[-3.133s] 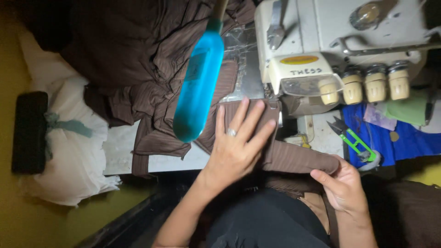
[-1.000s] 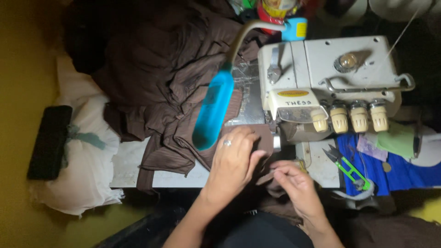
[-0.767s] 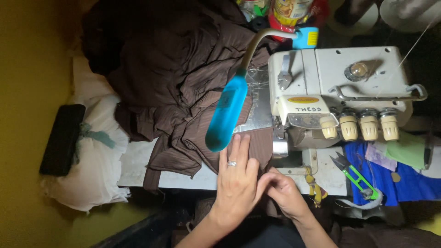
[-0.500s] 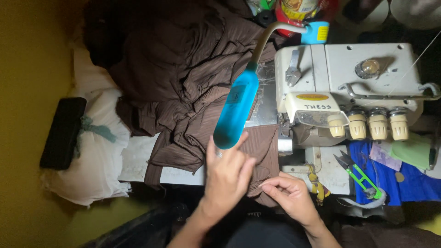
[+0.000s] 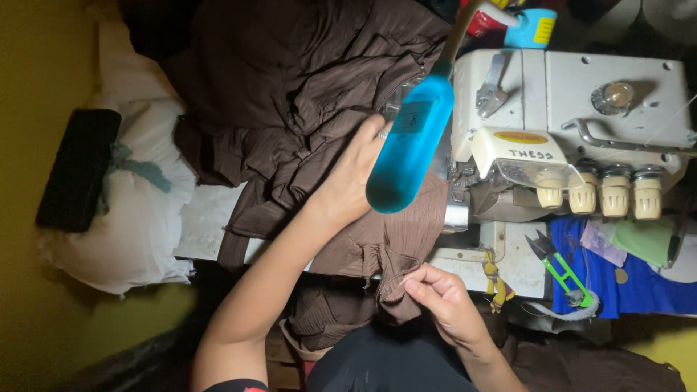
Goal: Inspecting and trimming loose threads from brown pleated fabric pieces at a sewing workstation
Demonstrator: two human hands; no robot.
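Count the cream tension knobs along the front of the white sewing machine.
4. The cream tension knobs sit in a row on the machine's front edge: first, second, third, fourth. None appears hidden.

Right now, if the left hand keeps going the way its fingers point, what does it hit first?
Probably the piled brown fabric just past the left hand; the blue lamp head sits beside that line, though depth is unclear.
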